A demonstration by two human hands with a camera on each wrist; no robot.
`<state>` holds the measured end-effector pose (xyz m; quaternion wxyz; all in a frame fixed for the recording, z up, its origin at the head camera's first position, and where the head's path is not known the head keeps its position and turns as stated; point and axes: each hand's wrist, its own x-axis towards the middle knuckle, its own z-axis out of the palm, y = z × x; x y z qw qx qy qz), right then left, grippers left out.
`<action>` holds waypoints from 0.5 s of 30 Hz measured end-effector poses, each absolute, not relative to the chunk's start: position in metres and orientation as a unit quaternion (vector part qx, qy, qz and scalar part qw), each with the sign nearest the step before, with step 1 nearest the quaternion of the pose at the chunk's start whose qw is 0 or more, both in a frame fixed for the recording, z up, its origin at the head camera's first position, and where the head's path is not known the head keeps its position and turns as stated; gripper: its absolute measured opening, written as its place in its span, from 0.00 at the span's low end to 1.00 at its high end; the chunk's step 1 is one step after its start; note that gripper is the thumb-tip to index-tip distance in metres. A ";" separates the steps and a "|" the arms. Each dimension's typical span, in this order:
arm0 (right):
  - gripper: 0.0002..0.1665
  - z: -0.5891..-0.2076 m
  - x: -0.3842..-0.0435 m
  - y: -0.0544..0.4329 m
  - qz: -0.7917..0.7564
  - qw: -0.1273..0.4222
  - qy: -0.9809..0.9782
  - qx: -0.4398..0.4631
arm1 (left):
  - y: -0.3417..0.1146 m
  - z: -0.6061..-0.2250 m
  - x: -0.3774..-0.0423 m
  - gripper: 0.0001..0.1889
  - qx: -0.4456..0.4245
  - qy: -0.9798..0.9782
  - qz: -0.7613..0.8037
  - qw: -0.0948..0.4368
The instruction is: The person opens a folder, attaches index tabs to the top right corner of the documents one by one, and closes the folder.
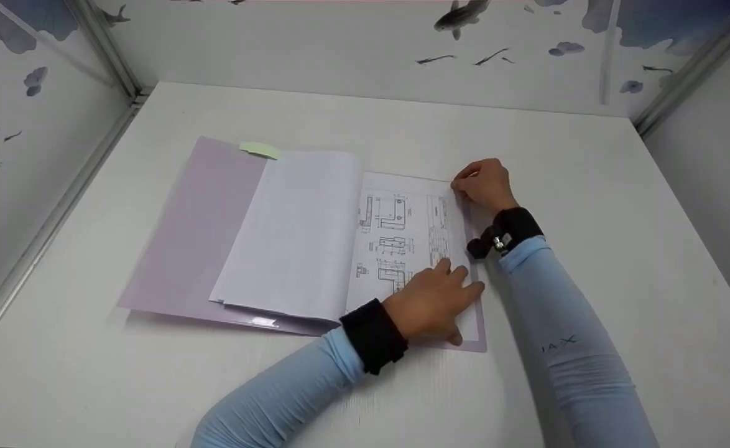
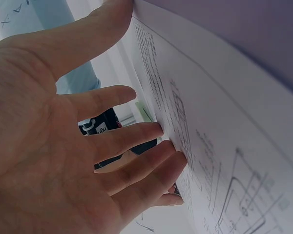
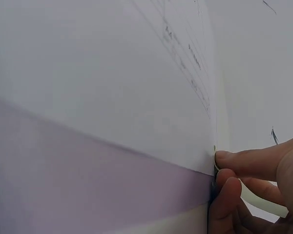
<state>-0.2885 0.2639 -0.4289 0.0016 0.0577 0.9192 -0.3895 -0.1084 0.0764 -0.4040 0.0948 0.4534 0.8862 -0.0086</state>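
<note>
A pale purple folder [image 1: 203, 205] lies open on the table, with white pages turned to its left half. On the right half shows a sheet with technical drawings [image 1: 421, 205]. My left hand [image 1: 433, 298] spreads its fingers over the sheet's lower right part, the fingertips [image 2: 178, 163] right at the paper in the left wrist view. At the upper right corner my right hand [image 1: 486, 185] pinches with thumb and forefinger. Between them the right wrist view shows the edge of a pale green strip [image 3: 261, 201], mostly hidden by the fingers.
Another pale green strip [image 1: 259, 150] sticks up at the top edge of the turned pages [image 1: 290, 230]. White table [image 1: 122, 379] surrounds the folder. Printed panels [image 1: 340, 50] with metal corner posts [image 1: 113, 56] stand behind and at both sides.
</note>
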 end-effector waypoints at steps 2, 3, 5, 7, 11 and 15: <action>0.15 -0.430 -0.288 0.264 -0.396 0.008 0.916 0.062 | 0.076 -0.404 -0.108 0.45 0.453 0.886 -0.008 0.100; 0.15 -0.431 -0.288 0.264 -0.399 0.010 0.915 0.065 | 0.077 -0.404 -0.108 0.45 0.452 0.886 -0.010 0.102; 0.15 -0.431 -0.288 0.265 -0.398 0.011 0.915 0.065 | 0.077 -0.403 -0.108 0.46 0.452 0.886 -0.011 0.105; 0.14 -0.430 -0.288 0.264 -0.388 0.008 0.920 0.062 | 0.077 -0.403 -0.108 0.46 0.452 0.886 -0.011 0.107; 0.13 -0.423 -0.287 0.259 -0.360 0.007 0.931 0.057 | 0.076 -0.402 -0.108 0.45 0.452 0.886 -0.005 0.108; 0.14 -0.417 -0.286 0.256 -0.338 0.015 0.939 0.054 | 0.075 -0.403 -0.107 0.43 0.458 0.884 0.002 0.093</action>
